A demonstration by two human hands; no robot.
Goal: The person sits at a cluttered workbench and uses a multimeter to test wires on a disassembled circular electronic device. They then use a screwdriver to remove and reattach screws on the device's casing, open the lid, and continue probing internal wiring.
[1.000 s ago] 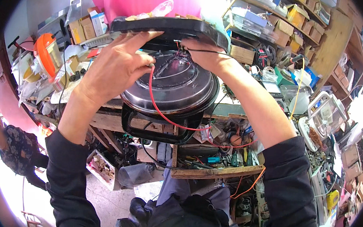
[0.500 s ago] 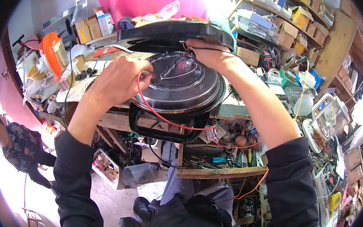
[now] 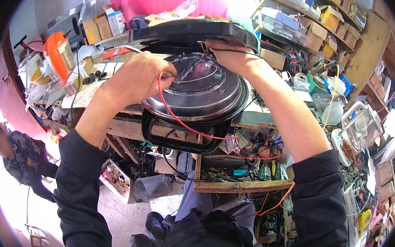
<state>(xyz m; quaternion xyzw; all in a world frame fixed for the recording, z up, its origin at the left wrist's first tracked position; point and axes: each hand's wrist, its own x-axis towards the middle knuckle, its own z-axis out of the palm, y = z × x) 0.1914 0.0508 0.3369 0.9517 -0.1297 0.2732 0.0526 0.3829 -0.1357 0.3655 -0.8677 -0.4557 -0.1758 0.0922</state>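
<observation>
An electric pan stands opened up on the bench, its round dark metal underside [image 3: 195, 98] facing up and its black lower shell [image 3: 182, 140] with a handle loop toward me. The black cover [image 3: 190, 32] is tilted up behind it. My left hand [image 3: 148, 75] is closed in a pinch on the end of a red test lead [image 3: 175, 116], over the pan's left side; the tip is hidden by the fingers. My right hand [image 3: 228, 56] reaches under the cover beside thin wires [image 3: 203, 49], with a black lead [image 3: 238, 51] running across it. Its fingertips are largely hidden.
Below the bench edge an open drawer [image 3: 243, 187] holds several tools and cables. An orange-and-clear appliance [image 3: 58, 59] stands at the left. Cluttered shelves [image 3: 316, 26] and a clear plastic container [image 3: 360, 124] fill the right. A person [image 3: 23, 161] is at the lower left.
My left hand has moved slightly right and up over the pan with the red lead. The right hand stays by the wires with a slight shift.
</observation>
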